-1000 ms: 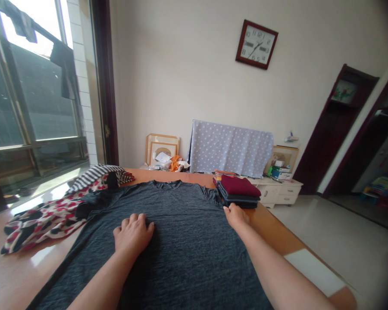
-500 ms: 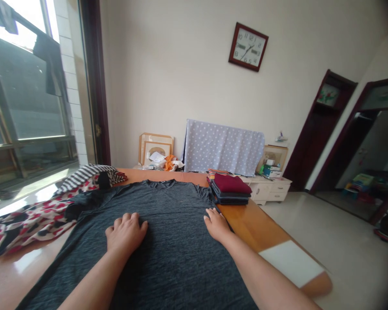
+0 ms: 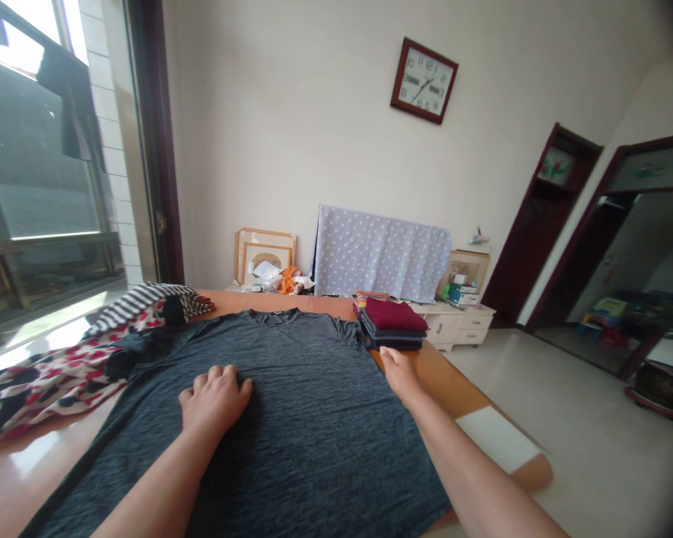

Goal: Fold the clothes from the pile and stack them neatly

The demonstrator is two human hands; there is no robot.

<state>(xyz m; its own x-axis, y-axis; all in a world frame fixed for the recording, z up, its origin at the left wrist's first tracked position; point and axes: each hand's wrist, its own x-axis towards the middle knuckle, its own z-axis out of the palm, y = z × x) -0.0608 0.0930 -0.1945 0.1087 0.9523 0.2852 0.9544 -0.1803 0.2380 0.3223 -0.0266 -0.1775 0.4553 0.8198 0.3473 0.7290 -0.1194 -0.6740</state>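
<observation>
Left hand [image 3: 214,400] palm-down on grey T-shirt [image 3: 314,441], center of frame, fingers slightly spread and curved, no pinch. Right hand [image 3: 401,376] at shirt's right edge, fingers close together; cannot tell whether pinching cloth. Shirt lies flat on wooden table [image 3: 443,388]. Folded clothes stack [image 3: 391,325] just beyond right hand. Patterned cloth [image 3: 45,392] at left. Polka-dot cloth [image 3: 381,254] far back.

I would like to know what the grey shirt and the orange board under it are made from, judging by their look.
The grey shirt looks like a soft, matte knit, perhaps a cotton blend: its yarn is mottled and it folds loosely. The orange board seems varnished wood or veneer, from its smooth, glossy shine.
</observation>
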